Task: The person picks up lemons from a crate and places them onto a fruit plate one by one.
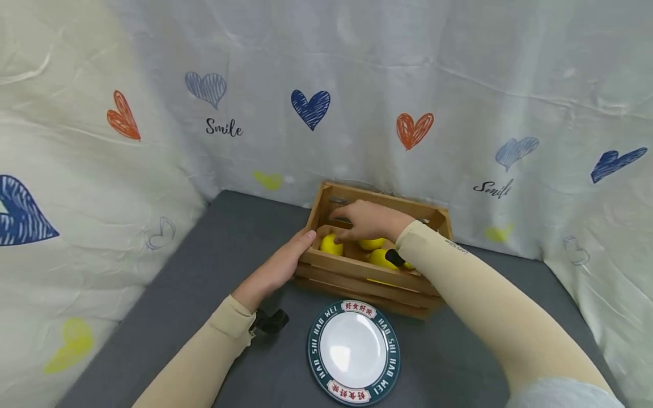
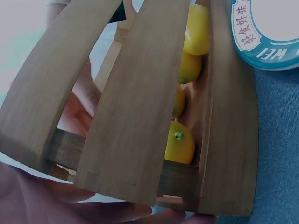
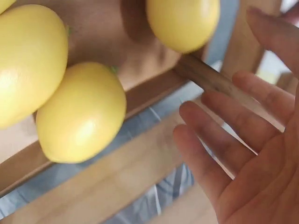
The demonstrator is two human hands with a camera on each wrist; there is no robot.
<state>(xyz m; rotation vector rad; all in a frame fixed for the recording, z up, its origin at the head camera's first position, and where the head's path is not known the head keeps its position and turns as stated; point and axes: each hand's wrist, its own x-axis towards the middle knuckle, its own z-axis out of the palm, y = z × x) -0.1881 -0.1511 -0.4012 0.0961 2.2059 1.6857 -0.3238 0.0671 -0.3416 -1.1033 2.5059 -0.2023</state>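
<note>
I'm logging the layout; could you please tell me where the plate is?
In the head view, the plate lies on the table at lower centre, in front of the crate, right of the left hand.

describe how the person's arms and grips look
The left sleeve and right sleeve are cream, the right one with small dark lettering on the forearm; whitish fabric shows farther up that arm. A black camera is worn at each wrist. The left grip and right grip are ungloved.

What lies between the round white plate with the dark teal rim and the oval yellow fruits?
The light-brown wooden crate's near slatted wall stands between the plate and the fruits, as the head and left wrist views show.
</note>
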